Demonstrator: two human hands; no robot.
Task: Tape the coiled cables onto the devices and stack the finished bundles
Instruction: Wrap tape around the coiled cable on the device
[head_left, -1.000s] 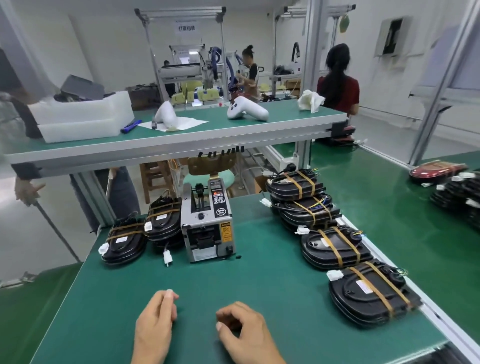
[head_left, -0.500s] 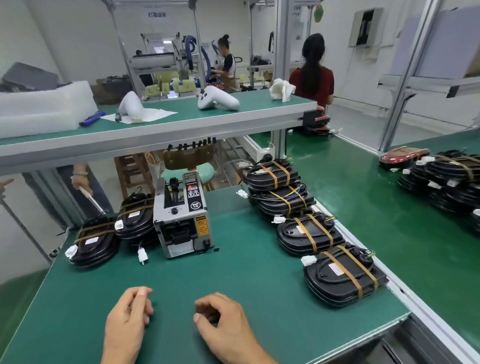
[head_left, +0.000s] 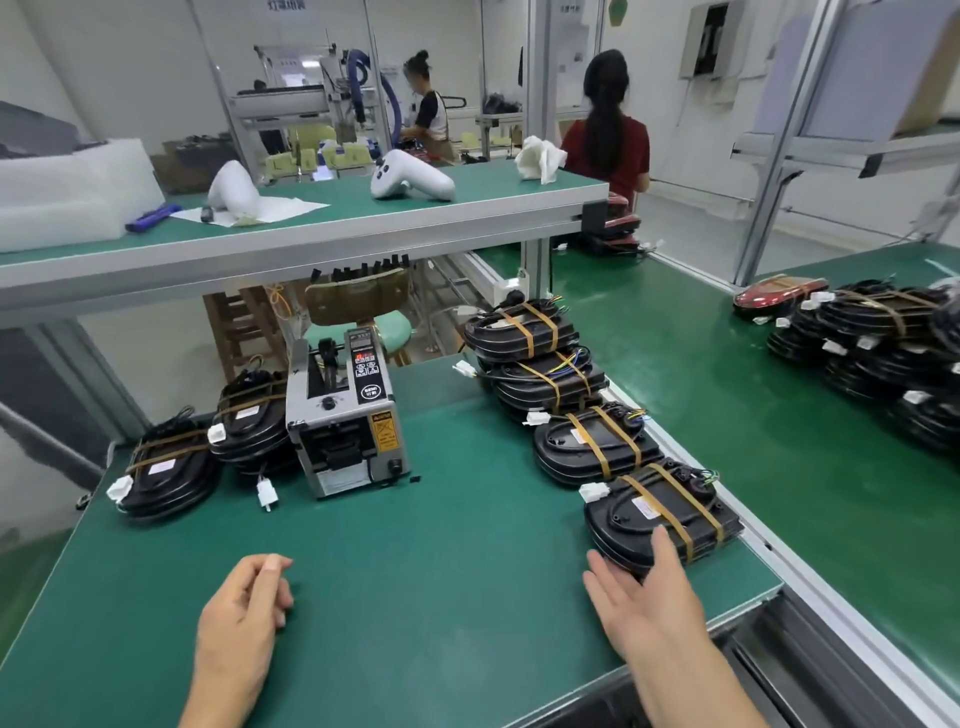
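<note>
Just beyond the right hand (head_left: 641, 597), the nearest taped bundle (head_left: 662, 519) lies flat on the green surface (head_left: 441, 571), its long axis running from the rounded near-left end to the far right, with two tan tape bands across it. This hand is open, straight fingers touching the bundle's near edge. To its left, the left hand (head_left: 244, 608) rests loosely curled, holding nothing. Writing on the bundle's label is unreadable.

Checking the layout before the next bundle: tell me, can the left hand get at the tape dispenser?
Probably yes: the left hand rests on bare mat, holding nothing, with nothing between it and the tape dispenser.
</note>
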